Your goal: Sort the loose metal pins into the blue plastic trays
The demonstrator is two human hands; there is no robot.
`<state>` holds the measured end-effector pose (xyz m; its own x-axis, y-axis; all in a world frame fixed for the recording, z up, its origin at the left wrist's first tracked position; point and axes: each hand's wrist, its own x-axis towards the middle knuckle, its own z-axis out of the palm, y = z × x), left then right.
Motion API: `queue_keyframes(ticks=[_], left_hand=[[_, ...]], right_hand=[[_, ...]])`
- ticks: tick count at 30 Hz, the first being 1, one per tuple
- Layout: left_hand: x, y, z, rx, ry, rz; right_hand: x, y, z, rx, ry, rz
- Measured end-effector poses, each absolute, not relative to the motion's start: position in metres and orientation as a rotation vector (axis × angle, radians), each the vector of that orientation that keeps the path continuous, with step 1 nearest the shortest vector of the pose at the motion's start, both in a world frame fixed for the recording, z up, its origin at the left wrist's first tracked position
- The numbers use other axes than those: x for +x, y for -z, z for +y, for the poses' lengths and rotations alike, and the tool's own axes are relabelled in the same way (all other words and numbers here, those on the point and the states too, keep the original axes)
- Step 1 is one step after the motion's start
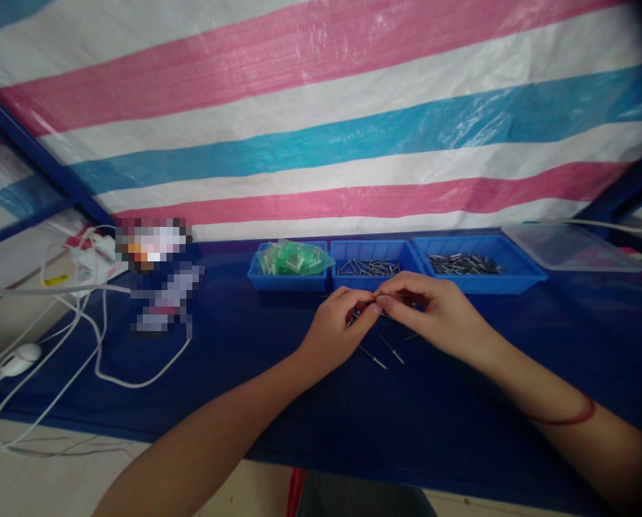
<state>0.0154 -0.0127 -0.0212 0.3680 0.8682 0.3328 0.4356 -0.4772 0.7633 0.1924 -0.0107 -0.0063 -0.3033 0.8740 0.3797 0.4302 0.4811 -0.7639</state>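
Observation:
My left hand (338, 323) and my right hand (436, 309) meet at the fingertips above the blue table, in front of the middle bin. Both are closed in a pinch on something small that the fingers mostly hide. Under and behind them lies a small heap of metal blind rivets (356, 314), partly covered by the hands. Two loose rivets, one a thin rivet (373, 357) and the other a rivet (391, 348), rest on the table just below the fingers. More rivets fill the middle blue bin (338, 253) and the right blue bin (520, 273).
A left blue bin (286, 285) holds green-and-clear plastic bags (295, 258). A translucent lid (574, 248) lies at the back right. White cables (103, 359) and a white mouse-like device (22, 359) spread over the table's left end. A striped plastic sheet (321, 143) hangs behind.

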Motion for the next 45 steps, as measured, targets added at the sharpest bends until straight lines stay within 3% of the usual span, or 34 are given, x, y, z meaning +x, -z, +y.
queue_keyframes(ticks=[17, 25, 31, 35, 39, 42, 45], left_hand=[[0.01, 0.016, -0.01, 2.139, -1.042, 1.156], [0.009, 0.016, -0.011, 2.281, -0.847, 1.099], [0.007, 0.016, -0.01, 2.466, -0.782, 1.028], [0.007, 0.012, -0.012, 2.586, -0.661, 0.882], [0.002, -0.001, -0.017, 2.706, -0.48, 0.781], [-0.009, -0.012, -0.024, 2.742, -0.25, 0.801], [-0.019, -0.016, -0.032, 2.747, -0.129, 0.869]], right_hand=[[0.206, -0.008, -0.006, -0.982, -0.178, -2.239], [0.257, -0.012, 0.019, -1.525, 0.306, -1.905], [0.278, 0.001, 0.026, -1.897, 0.457, -1.829], [0.265, -0.013, 0.018, -1.742, 0.374, -1.845], [0.247, -0.028, -0.003, -1.369, -0.123, -2.221], [0.241, -0.018, -0.023, -1.095, -0.428, -2.507], [0.24, 0.003, -0.039, -1.046, -0.431, -2.59]])
